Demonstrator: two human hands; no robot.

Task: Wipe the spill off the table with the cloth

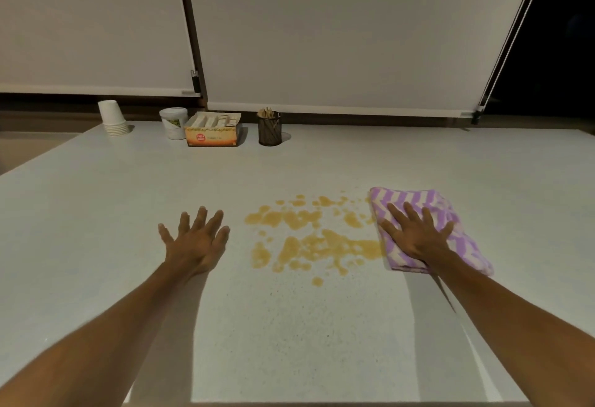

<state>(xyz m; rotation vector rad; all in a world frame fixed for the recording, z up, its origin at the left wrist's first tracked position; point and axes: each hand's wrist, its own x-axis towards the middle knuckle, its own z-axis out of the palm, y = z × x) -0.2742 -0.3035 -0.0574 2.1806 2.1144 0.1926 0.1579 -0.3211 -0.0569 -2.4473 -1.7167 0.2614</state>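
A yellow-brown spill [317, 237] spreads in blotches and droplets over the middle of the white speckled table [289, 326]. A folded purple-and-white patterned cloth [415, 199] lies at the spill's right edge and touches it. My right hand [415, 234] lies flat on top of the cloth, palm down with the fingers spread, not curled around it. My left hand [194, 240] rests palm down on the bare table to the left of the spill, fingers apart and holding nothing.
Along the table's far edge stand a stack of white paper cups [112, 116], a white tub [174, 123], an open orange box of sachets [214, 129] and a black mesh holder of sticks [269, 129]. Lowered blinds [338, 36] hang behind.
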